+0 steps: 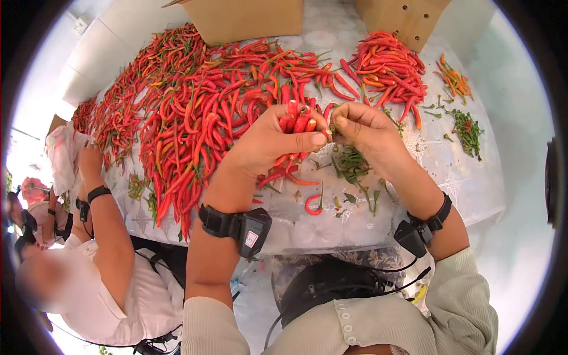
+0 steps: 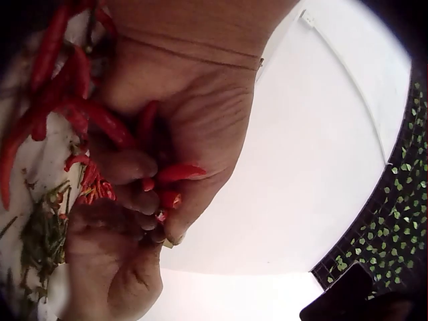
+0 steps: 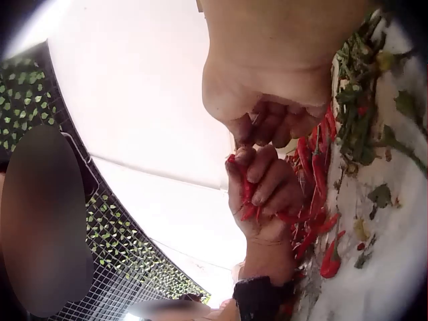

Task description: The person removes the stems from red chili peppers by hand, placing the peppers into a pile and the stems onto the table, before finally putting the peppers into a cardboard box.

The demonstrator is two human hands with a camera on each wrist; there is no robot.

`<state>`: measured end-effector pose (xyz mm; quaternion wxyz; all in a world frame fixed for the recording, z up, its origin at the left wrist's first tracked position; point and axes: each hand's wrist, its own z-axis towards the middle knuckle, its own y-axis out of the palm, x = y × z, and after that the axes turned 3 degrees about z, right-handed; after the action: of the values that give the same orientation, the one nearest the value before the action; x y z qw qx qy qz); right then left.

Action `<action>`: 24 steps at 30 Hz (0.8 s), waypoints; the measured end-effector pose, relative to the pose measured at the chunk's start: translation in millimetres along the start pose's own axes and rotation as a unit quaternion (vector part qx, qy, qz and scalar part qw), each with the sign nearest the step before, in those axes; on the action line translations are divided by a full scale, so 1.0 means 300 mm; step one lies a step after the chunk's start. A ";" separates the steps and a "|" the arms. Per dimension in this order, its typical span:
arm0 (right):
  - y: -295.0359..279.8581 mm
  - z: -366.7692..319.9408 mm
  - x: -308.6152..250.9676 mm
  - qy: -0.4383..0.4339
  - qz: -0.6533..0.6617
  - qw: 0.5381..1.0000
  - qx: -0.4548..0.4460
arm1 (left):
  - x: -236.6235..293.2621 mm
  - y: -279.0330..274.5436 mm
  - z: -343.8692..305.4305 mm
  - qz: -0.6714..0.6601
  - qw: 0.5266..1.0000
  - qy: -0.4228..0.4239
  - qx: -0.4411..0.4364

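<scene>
Over the front of the table, my left hand [image 1: 260, 144] holds a small bundle of red chili peppers [image 1: 302, 123], their pale stemless ends showing between thumb and fingers. My right hand [image 1: 374, 139] meets it at the fingertips, thumb and forefinger pinching at a chili stem that is mostly hidden. In the left wrist view, red chili peppers [image 2: 180, 172] stick out of the left palm. From the right wrist, the curled right fingers [image 3: 271, 127] lie close over the left hand [image 3: 271, 184]. Beneath the hands are loose green stems [image 1: 350, 164] and a curved red chili [image 1: 314, 204].
A large heap of red chilies [image 1: 201, 118] covers the table's left and middle. Another red pile [image 1: 390, 71] lies back right, near orange chilies [image 1: 454, 78] and green stems [image 1: 467, 133]. Cardboard boxes [image 1: 248, 21] stand behind. Another person [image 1: 112, 254] works at the left.
</scene>
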<state>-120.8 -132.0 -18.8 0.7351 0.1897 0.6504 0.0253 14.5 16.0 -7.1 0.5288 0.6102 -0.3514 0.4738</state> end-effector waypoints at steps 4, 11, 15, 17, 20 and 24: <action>-0.021 -0.003 0.005 -0.048 -0.222 0.968 0.107 | 0.010 -0.015 -0.005 -0.021 1.000 0.001 -0.022; 0.087 -0.020 0.022 -0.267 -0.558 0.786 0.010 | 0.012 -0.061 0.007 -0.156 0.986 0.028 0.051; 0.128 -0.032 0.049 -0.219 -0.599 0.766 -0.081 | 0.010 -0.061 0.005 -0.160 0.983 0.042 0.076; 0.133 -0.034 0.065 -0.212 -0.611 0.758 -0.092 | 0.011 -0.059 0.009 -0.186 0.977 0.033 0.099; 0.128 -0.032 0.062 -0.201 -0.608 0.762 -0.099 | 0.009 -0.063 0.014 -0.223 0.968 0.036 0.113; 0.095 -0.028 0.053 -0.222 -0.605 0.761 -0.074 | 0.012 -0.068 0.015 -0.203 0.970 0.055 0.125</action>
<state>-120.4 -99.0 -25.7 0.7329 -0.2976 0.4450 -0.4198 35.4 15.8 -10.1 0.5518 0.7033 -0.1287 0.4293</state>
